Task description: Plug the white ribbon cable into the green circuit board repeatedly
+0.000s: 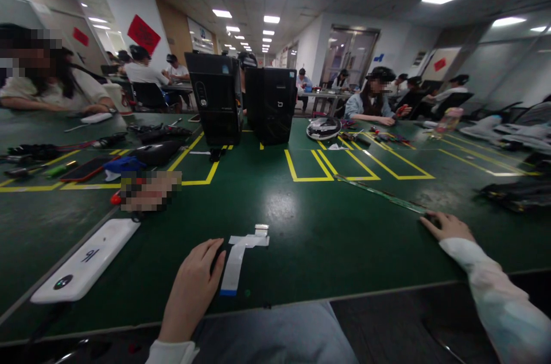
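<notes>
A white flat ribbon cable with a blue end lies on the green tabletop, a crosswise piece and a small connector at its far end. Just left of it my left hand rests with fingers loosely bent and thumb apart, holding nothing. Out to the right, my right hand has its fingertips on the near end of a long, thin green strip, which slants away toward the middle of the table. The fingers cover that end of the strip.
A white power strip lies at the left. Two black computer towers stand at the back among yellow tape outlines. Cables and tools lie far left; a dark bundle lies right. Other people sit around the tables.
</notes>
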Demonstrator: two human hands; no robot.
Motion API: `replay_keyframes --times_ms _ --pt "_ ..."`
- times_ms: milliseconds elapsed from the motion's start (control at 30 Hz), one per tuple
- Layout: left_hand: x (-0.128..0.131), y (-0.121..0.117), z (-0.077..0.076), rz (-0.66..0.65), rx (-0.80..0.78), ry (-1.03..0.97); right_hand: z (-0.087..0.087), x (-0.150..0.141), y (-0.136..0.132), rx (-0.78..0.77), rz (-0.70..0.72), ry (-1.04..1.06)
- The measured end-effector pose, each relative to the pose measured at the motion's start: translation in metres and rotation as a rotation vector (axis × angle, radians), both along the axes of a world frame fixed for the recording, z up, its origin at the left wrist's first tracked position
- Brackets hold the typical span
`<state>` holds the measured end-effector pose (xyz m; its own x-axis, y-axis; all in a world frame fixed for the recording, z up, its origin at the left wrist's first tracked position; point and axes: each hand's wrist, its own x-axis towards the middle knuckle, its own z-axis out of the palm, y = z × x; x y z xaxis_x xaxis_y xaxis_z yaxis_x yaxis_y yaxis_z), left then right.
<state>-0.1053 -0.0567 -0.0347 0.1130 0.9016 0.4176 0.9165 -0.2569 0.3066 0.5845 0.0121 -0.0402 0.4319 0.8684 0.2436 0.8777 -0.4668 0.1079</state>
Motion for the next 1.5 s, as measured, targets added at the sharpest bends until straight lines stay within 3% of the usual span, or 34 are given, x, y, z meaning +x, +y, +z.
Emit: replay_keyframes --times_ms 100,400,567,733,900,1033,1333,1500 --pt "0.000 0.000 0.001 0.000 0.001 0.013 0.004 -0.011 0.000 -0.061 0.153 0.076" --pt "0.003 -0.002 0.007 0.003 0.012 0.014 -0.002 -0.065 0.017 0.061 0.548 0.135" --pt "0.003 -0.002 0.007 -0.003 -0.004 0.016 0.003 -0.129 0.039 0.108 0.756 0.139" --pt "0.002 -0.001 0.006 -0.001 -0.014 0.011 0.010 -0.217 0.059 0.101 0.948 0.160" --pt "0.003 -0.002 0.009 0.001 -0.015 0.001 0.010 -0.302 0.064 0.087 0.989 0.170" --pt "0.005 -0.003 0.012 -0.001 -0.026 -0.004 0.009 -0.339 0.057 0.070 0.961 0.183" --pt "0.002 -0.002 0.013 -0.020 -0.037 -0.051 0.012 -0.357 0.037 0.058 0.956 0.196" --pt "0.017 0.000 0.033 -0.234 -0.099 -0.021 0.017 -0.366 0.029 0.060 0.957 0.175"
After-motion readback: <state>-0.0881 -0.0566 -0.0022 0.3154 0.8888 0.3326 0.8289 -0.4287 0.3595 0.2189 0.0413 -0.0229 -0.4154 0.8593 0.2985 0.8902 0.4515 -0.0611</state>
